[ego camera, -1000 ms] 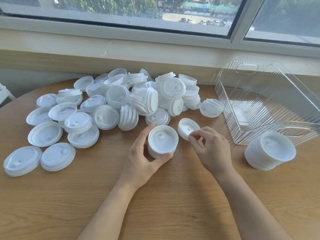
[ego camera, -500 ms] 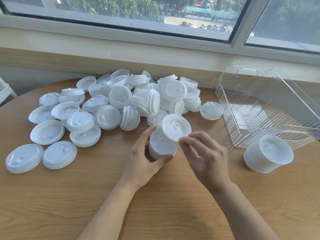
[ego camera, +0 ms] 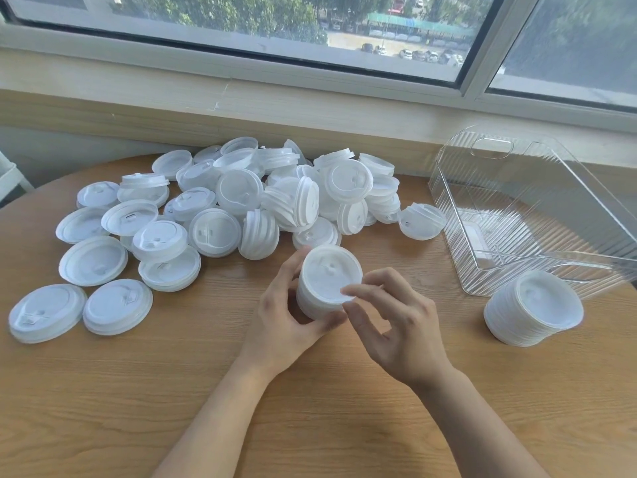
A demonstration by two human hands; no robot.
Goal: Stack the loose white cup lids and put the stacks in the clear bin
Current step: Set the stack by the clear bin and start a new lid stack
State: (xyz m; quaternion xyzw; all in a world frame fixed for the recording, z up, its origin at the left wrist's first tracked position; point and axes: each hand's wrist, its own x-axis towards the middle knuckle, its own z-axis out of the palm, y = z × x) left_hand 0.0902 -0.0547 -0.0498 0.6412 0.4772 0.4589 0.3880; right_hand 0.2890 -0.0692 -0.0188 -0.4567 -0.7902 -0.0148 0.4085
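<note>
A short stack of white cup lids (ego camera: 324, 288) stands on the wooden table near the middle, and my left hand (ego camera: 282, 326) grips it from the left side. The top lid (ego camera: 331, 270) lies on this stack. My right hand (ego camera: 403, 332) pinches its near right rim between index finger and thumb. A big heap of loose white lids (ego camera: 241, 198) spreads over the left and back of the table. The clear ribbed bin (ego camera: 458, 188) sits at the right. A taller finished stack of lids (ego camera: 537, 305) stands on the table in front of the bin.
The wooden table (ego camera: 172, 391) is round, and its edge curves away at the far left. A window sill and wall run right behind the heap and the bin. Something small and white lies on the bin's floor (ego camera: 475, 236).
My right hand picked a single lid off the table, carried it left and set it on top of the stack held by my left hand.
</note>
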